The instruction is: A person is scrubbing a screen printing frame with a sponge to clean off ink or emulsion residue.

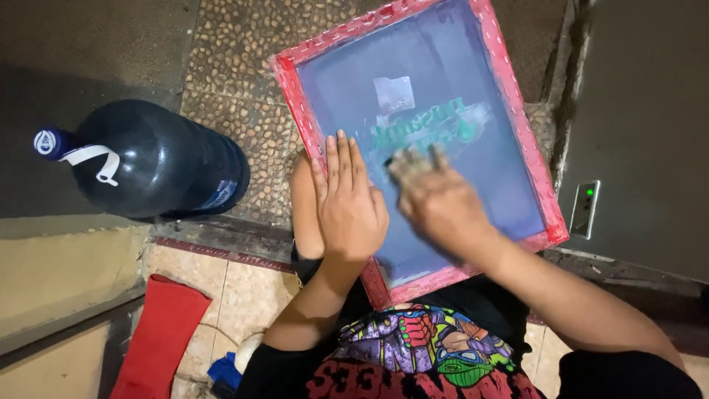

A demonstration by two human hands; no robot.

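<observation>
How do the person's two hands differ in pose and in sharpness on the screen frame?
The left hand lies flat with its fingers straight and close together, at the red left edge of the screen frame; the right hand is on the blue mesh near the green print, with fingers bent. The left hand looks sharp; the right hand is blurred, so its grip cannot be told. Both are bare and rest on the same frame.
</observation>
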